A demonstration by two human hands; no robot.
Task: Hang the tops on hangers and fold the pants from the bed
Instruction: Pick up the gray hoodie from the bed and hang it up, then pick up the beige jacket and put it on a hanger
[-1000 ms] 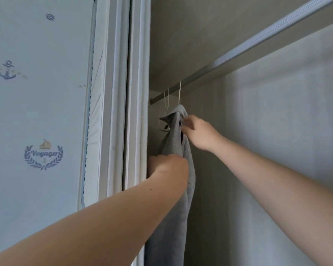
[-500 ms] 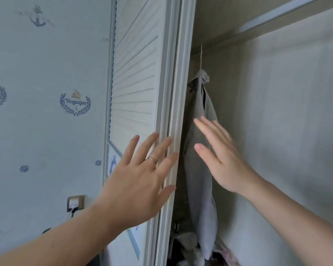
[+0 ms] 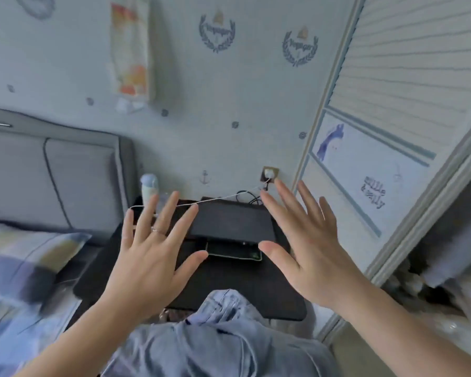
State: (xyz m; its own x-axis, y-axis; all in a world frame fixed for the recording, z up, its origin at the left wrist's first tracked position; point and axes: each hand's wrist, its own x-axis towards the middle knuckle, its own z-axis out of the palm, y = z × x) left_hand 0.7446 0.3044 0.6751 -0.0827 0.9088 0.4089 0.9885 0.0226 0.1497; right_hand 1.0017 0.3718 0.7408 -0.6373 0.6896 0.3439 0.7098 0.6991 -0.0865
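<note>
At your far left lies the bed (image 3: 25, 268) with its blue and yellow patchwork cover, set against a grey padded headboard (image 3: 52, 172). That is where the tops and pants should be, but the blur there lets you pick out no single garment. Your left hand (image 3: 152, 257) hangs in the air, fingers straight and spread wide, holding nothing. It is free for the next garment. Below and beyond it stands a black bedside table (image 3: 229, 289) bearing flat dark devices, and a white cable (image 3: 215, 200) runs up to the wall socket (image 3: 269, 174), likely for charging. Low in the middle is light-blue denim cloth (image 3: 223, 344). You cannot tell whether it is worn or waiting to be folded. Your right hand (image 3: 310, 257) is likewise splayed and empty, touching nothing. At the right, the white louvred wardrobe door (image 3: 405, 91) stands slid aside, so the hanging space is probably kept open for more tops.
</note>
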